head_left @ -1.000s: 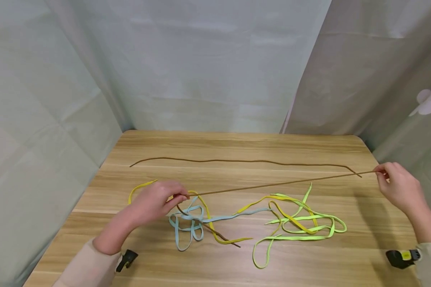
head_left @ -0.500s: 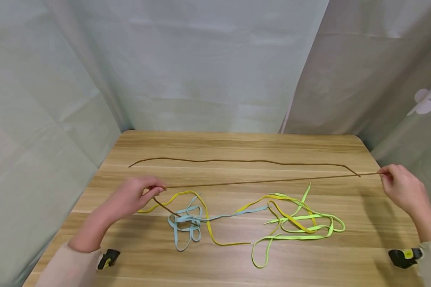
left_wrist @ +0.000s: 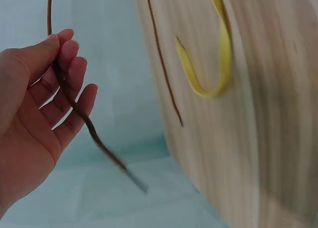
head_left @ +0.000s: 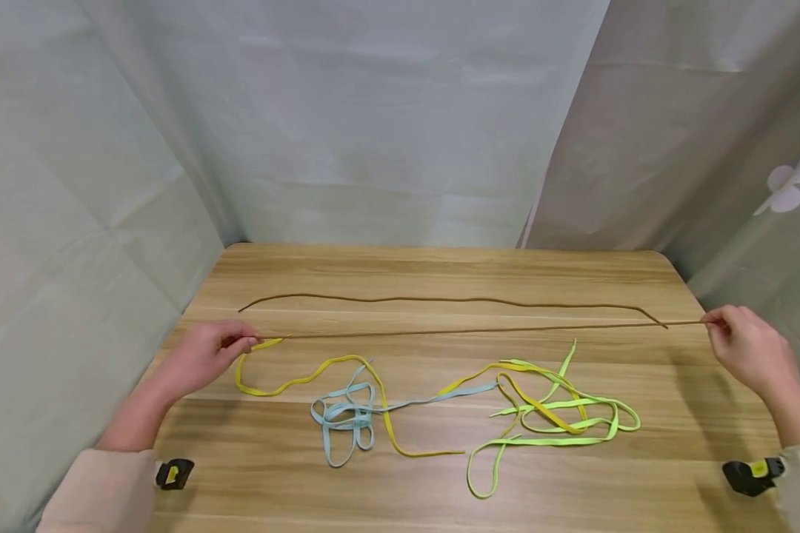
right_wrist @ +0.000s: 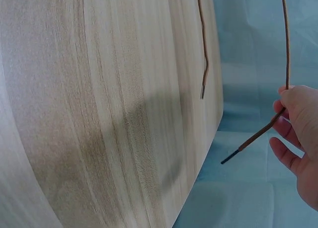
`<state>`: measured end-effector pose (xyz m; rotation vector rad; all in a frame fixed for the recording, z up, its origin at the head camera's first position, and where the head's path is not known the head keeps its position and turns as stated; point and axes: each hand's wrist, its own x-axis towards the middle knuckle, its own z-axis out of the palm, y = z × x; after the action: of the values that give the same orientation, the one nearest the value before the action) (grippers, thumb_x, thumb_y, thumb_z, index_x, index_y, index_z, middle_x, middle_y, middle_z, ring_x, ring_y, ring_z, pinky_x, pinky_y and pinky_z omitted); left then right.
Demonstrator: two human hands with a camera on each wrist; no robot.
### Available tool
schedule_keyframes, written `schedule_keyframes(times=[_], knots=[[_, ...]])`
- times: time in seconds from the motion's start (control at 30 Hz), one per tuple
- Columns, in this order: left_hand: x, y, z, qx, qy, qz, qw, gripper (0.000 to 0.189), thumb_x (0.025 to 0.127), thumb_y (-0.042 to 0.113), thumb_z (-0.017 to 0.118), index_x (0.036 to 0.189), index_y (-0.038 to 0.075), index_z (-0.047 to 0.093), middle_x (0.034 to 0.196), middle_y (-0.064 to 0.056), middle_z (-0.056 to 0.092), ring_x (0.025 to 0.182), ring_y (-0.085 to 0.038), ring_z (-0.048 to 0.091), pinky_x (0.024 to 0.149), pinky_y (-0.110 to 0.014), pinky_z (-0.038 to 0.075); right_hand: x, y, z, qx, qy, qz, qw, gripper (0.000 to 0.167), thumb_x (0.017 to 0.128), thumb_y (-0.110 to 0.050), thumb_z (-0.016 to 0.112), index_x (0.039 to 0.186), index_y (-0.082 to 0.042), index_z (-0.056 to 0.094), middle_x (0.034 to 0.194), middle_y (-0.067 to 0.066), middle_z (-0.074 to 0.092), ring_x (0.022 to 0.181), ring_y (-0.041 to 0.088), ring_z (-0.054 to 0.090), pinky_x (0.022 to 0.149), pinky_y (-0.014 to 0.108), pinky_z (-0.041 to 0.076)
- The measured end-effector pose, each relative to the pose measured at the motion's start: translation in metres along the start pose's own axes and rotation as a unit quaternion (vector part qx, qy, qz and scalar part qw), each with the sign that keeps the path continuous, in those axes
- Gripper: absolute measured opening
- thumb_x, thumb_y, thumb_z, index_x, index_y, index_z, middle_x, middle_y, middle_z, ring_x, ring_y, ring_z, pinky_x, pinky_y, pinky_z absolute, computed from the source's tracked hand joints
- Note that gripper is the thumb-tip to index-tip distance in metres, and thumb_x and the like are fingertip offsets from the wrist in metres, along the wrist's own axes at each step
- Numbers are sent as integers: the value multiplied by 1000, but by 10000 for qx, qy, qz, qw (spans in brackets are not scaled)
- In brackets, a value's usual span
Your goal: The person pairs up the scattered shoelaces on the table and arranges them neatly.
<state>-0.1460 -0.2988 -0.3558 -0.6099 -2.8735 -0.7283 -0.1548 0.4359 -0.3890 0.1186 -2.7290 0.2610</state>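
A thin brown shoelace (head_left: 467, 330) is stretched nearly straight above the table between both hands. My left hand (head_left: 208, 355) pinches it near one end between thumb and fingertips; in the left wrist view a short tail with a tip hangs below that hand (left_wrist: 49, 84). The other end is pinched by my right hand (head_left: 750, 352), and its tipped tail sticks out past the fingers in the right wrist view, where the hand (right_wrist: 300, 128) is partly cut off. Behind it, a second brown shoelace (head_left: 440, 299) lies along the table, roughly straight with bent ends.
On the wooden table (head_left: 307, 488) a yellow shoelace (head_left: 336, 360) curves at the left, beside a looped light-blue shoelace (head_left: 327, 422). Further right, a second yellow lace (head_left: 540, 407) tangles with a lime-green shoelace (head_left: 560, 443). Pale curtains (head_left: 373, 133) surround the table.
My left hand has slid leftward along the brown shoelace to near its end, drawing its loose tail off the blue and yellow laces. The right hand has barely moved.
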Motion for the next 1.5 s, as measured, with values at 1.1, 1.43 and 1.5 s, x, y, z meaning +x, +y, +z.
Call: schedule_keyframes(times=[1.1,1.43,1.5], knots=[[3,-74,-3,378,-23,-1157,9926,20,93,8,50,100,0,67,80,-8,68,65,-12,56,51,-24,40,6,55,55,-40,-186,-122,9997,9,85,-3,55,94,-4,56,86,17,55,74,34,54,56,50,41],[15,-88,1,897,373,-1669,9812,22,89,28,59,89,7,66,76,-7,64,66,-20,54,55,-31,37,14,1,26,220,-337,-267,9988,11,79,2,60,87,-2,55,80,19,59,67,33,56,53,50,41],[18,-90,2,975,338,-1783,9786,24,89,31,59,90,7,66,81,-10,65,70,-24,55,56,-31,38,16,1,29,215,-381,-223,9988,10,79,1,60,87,-2,55,80,19,59,66,32,56,53,49,41]])
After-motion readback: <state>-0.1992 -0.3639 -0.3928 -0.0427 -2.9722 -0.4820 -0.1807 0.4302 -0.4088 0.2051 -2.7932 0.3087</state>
